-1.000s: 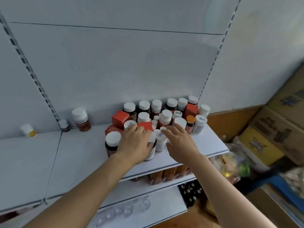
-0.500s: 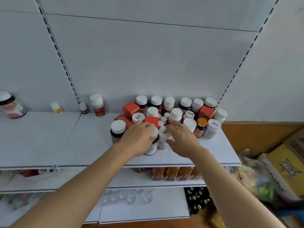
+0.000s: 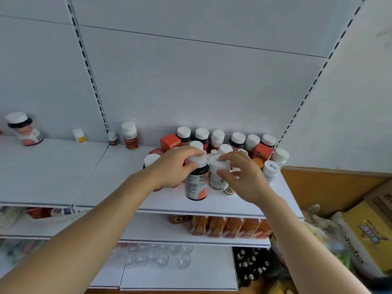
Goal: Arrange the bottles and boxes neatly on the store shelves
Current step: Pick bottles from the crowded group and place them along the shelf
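Note:
My left hand (image 3: 172, 168) grips the white cap of a dark bottle (image 3: 196, 184) with a white and pink label, held a little above the front of the white shelf (image 3: 118, 183). Right beside it my right hand (image 3: 244, 177) pinches the cap of a white bottle (image 3: 218, 175). Behind both stands a crowded cluster of white-capped bottles (image 3: 237, 139) and orange-red boxes (image 3: 169, 142). A small round container (image 3: 229, 190) lies under my right hand, partly hidden.
Further left on the shelf stand a brown bottle (image 3: 129, 135), two tiny bottles (image 3: 79, 135) and a large tilted bottle (image 3: 23, 128). Orange packs (image 3: 231, 227) and clear cups (image 3: 161, 256) fill lower shelves. Cardboard boxes (image 3: 369, 236) sit on the floor at right.
Both hands have closed on bottle caps and drawn the two bottles up and forward out of the cluster. The camera has panned left and come closer.

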Motion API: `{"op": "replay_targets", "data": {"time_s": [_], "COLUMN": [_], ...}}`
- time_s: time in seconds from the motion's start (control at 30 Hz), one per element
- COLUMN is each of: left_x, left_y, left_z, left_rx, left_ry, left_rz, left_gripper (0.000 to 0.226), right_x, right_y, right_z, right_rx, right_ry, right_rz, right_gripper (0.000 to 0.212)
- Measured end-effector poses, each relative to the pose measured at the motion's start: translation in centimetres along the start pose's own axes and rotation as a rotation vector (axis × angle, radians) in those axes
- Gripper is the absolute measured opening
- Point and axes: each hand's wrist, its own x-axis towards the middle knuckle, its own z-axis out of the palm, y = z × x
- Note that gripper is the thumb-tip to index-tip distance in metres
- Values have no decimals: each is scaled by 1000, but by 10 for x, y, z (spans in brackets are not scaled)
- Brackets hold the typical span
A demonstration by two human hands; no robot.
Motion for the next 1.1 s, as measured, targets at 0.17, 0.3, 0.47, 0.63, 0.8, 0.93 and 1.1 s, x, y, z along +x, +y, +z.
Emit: {"op": "replay_targets", "data": {"time_s": [0.17,0.3,0.47,0.63,0.8,0.93,1.1], "left_x": [-5,-14,-30,-54,-83,-116,-160], "left_y": [2,-1,-10,-26,-53,-86,-134], "left_z": [2,0,-16,-41,-75,-112,-159], "left_rx": [-31,-62,-64,-58,-82,-72,-71], "left_ry": [33,119,191,246,314,318,369], "left_rz": [55,79,66,51,31,35,-7], "left_gripper": [35,33,31,29,29,29,25], "right_x": [0,3,3,12,23,33,44], "right_y": [-8,-19,-37,-64,-101,-142,-190], "right_z": [-2,1,17,43,78,119,182], "right_rx": [72,137,198,210,173,177,188], "right_ry": [11,-8,-34,-34,-34,-32,-59], "right_rz": [66,140,129,106,57,23,-20], "right_gripper": [26,25,26,27,28,25,25]}}
